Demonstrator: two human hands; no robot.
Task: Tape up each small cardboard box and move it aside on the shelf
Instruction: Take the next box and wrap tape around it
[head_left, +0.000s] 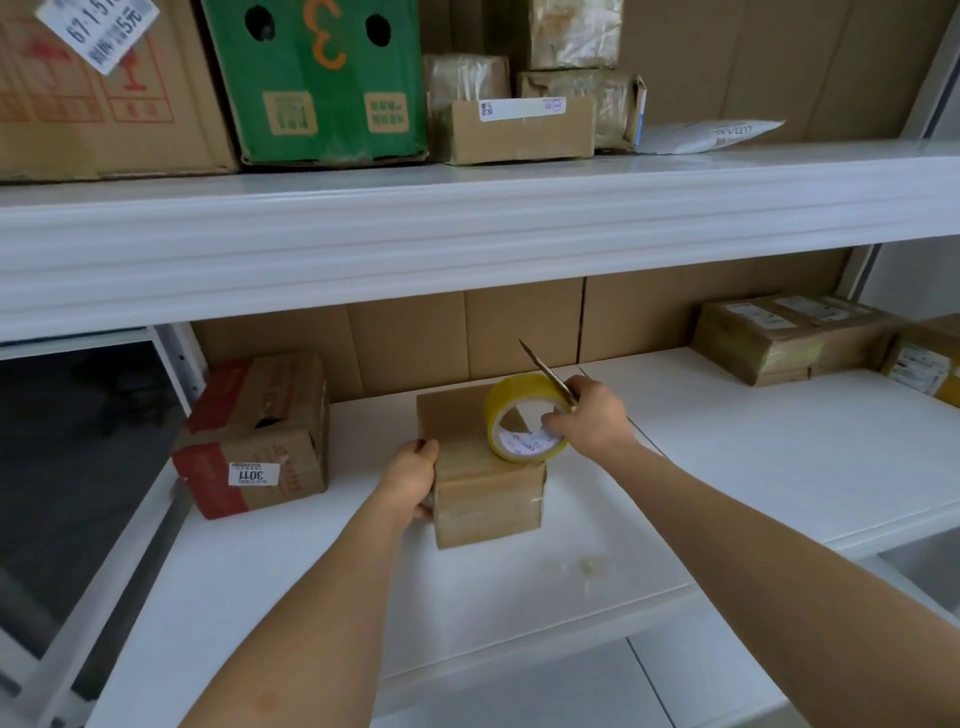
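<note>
At the white shelf (727, 467), we are partway through taping a small cardboard box (483, 499), which stands near the middle of the lower board, toward its front edge. Our left hand (410, 480) grips the box's left side, fingers curled round its upper edge to steady it. Our right hand (587, 415) holds a roll of yellowish tape (519, 415) upright on the box's top, fingers hooked into the core, and the same hand also pinches a thin blade (545, 371) that points up and away from us; whether it is a knife or closed scissors we cannot tell.

The box is plain brown and squarish, its flaps shut. Glossy bands already run across its front face and top, so some tape looks laid; we judge the strip is about ready to be cut, though the join between roll and box is hidden behind the roll. Cutting, pressing down the end and moving the box aside seem still to come.

Taped parcels (789, 338) sit well apart at the far right of the same board, which suggests earlier boxes are finished. A red-banded carton (254, 436) stands just left of the box. How many boxes remain we cannot say.
</note>
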